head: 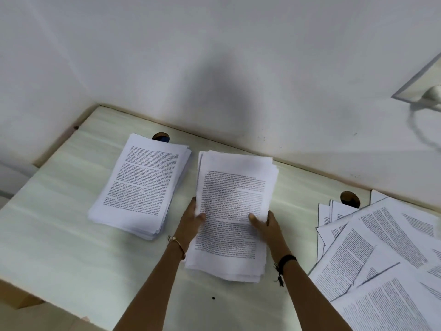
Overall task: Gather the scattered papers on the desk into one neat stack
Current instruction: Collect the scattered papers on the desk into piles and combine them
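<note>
Stack (232, 199) betw. L grip (191, 220), R grip (267, 225).

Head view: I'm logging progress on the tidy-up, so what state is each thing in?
Middle stack of papers: held by its side edges between both hands, edges uneven.
Left stack of papers: lying flat on the desk, untouched, edges slightly fanned.
Scattered papers: loose, overlapping at different angles, on the right.
Left hand: grips the middle stack's left edge, thumb on top.
Right hand: grips its right edge, thumb on top.
</note>
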`<state>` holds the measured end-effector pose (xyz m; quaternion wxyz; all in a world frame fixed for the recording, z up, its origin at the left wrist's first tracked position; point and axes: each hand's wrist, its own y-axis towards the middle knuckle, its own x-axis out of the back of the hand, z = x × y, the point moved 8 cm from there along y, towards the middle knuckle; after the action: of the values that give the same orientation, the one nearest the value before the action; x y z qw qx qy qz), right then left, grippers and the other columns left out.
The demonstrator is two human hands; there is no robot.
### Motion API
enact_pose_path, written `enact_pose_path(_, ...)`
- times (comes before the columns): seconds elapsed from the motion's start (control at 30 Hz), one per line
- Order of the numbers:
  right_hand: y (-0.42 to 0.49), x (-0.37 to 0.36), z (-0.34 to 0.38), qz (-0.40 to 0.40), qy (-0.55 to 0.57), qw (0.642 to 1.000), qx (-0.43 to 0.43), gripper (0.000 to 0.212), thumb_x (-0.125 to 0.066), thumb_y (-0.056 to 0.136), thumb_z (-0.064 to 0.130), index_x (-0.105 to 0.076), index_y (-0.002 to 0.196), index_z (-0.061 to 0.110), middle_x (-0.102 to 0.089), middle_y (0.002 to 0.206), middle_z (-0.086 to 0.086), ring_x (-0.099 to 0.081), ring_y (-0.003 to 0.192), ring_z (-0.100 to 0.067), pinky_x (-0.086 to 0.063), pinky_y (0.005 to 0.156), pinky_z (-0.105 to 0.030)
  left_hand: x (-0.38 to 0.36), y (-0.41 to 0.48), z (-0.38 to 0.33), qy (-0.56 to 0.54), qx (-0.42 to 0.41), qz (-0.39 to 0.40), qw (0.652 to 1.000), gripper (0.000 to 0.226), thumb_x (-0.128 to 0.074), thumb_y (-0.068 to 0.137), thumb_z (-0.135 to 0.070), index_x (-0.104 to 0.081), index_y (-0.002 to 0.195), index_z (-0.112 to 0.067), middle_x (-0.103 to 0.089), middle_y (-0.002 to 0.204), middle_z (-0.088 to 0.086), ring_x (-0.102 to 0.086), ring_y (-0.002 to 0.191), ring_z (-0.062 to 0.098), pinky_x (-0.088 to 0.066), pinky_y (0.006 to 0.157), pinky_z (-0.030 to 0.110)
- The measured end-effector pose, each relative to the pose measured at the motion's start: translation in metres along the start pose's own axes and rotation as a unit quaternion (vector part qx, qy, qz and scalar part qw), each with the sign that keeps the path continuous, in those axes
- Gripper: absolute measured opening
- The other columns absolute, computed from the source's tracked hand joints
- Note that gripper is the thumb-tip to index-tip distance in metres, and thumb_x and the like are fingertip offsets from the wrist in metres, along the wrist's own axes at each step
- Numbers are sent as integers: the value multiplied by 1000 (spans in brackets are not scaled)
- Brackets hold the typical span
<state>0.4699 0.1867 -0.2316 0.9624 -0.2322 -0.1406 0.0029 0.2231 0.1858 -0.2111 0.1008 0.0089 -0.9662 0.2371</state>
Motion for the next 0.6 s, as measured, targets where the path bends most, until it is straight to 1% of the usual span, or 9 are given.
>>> enact_pose_path(0.07,-3,-1,20,9,29,999,30,35,-65,90,26,-59,123,18,-69,115,4,-66,105,-14,-54,88,-23,12,4,-15,-36,-10,-12,999,55,-51,90,2,-35,141,-11,-46,141,4,-45,129,21,-35,110,36)
enact_pose_path(0.13,-5,5,50,-28,77,994,74,34,-59,94,17,-58,128,14,-68,116,5,-65,107,-10,-52,88,-20,20,7,-34,-48,-24,-30,998,59,-53,90,-1,-31,144,-10,-42,144,4,-43,131,21,-34,111,35)
enact_pose_path(0.17,-6,8,66,-38,97,991,85,33,-57,95,15,-57,128,13,-69,114,6,-65,104,-7,-51,88,-20,22,8,-46,-48,-39,-41,997,60,-53,91,-3,-30,145,-11,-43,143,2,-43,130,19,-34,109,31)
enact_pose_path(0.27,-7,12,106,-55,120,983,131,27,-56,96,12,-58,122,11,-67,94,11,-62,83,2,-47,80,-21,26,5,-75,-54,-93,-80,991,53,-49,93,-2,-33,142,-11,-50,131,2,-48,117,14,-39,93,19)
enact_pose_path(0.33,-4,16,119,-62,128,980,140,23,-57,95,12,-60,118,15,-68,96,13,-63,85,1,-49,80,-19,28,2,-90,-63,-111,-106,986,52,-50,92,-3,-34,141,-9,-51,128,4,-48,114,13,-39,88,14)
enact_pose_path(0.4,-7,17,124,-60,129,979,144,16,-59,94,13,-61,108,21,-69,92,17,-64,84,5,-49,76,-21,31,1,-100,-57,-120,-129,983,54,-55,90,-3,-34,141,-5,-51,127,8,-48,113,15,-39,82,3)
enact_pose_path(0.43,-6,15,120,-52,117,982,138,21,-62,93,17,-60,112,23,-69,99,16,-64,90,4,-50,78,-22,30,0,-100,-51,-117,-130,983,59,-57,89,-4,-32,142,-4,-50,128,8,-47,113,15,-39,83,2)
enact_pose_path(0.53,-6,8,107,-25,63,991,113,45,-66,90,23,-50,132,27,-63,121,12,-60,108,-5,-47,90,-24,21,1,-90,-27,-83,-90,992,67,-60,87,-6,-25,145,-9,-50,131,7,-49,117,19,-40,93,22)
enact_pose_path(0.6,-2,3,99,-18,21,994,102,45,-60,93,17,-46,136,21,-62,118,8,-58,104,-7,-44,88,-19,18,3,-77,22,-51,-77,995,58,-55,91,-9,-30,143,-9,-54,130,12,-52,117,27,-40,90,25)
